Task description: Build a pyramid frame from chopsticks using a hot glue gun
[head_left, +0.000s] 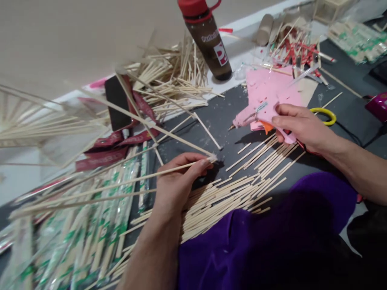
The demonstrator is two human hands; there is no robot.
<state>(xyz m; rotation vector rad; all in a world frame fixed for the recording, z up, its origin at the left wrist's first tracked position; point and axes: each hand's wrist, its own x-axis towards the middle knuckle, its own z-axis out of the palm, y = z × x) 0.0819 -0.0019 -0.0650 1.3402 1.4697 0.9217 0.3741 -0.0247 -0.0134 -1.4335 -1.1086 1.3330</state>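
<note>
My left hand [177, 181] pinches the corner of an open frame of thin wooden sticks [169, 132], where several sticks meet at a whitish blob. The frame stretches away to the left, partly blurred. In my right hand [305, 123] is a pink hot glue gun [249, 116], gripped by its handle, its metal tip pointing left. That tip is apart from the frame's corner. Below both hands lie many loose wooden sticks [217, 205] on the dark table. Pink paper [266, 82] lies behind the glue gun.
A dark bottle with a red lid [208, 44] stands at the back beside a stick pile [181, 68]. Wrapped chopsticks [102, 213] cover the left front. A dark phone [115, 106] stands near a maroon strap [102, 157]. A yellow scissor handle [331, 116] lies at right.
</note>
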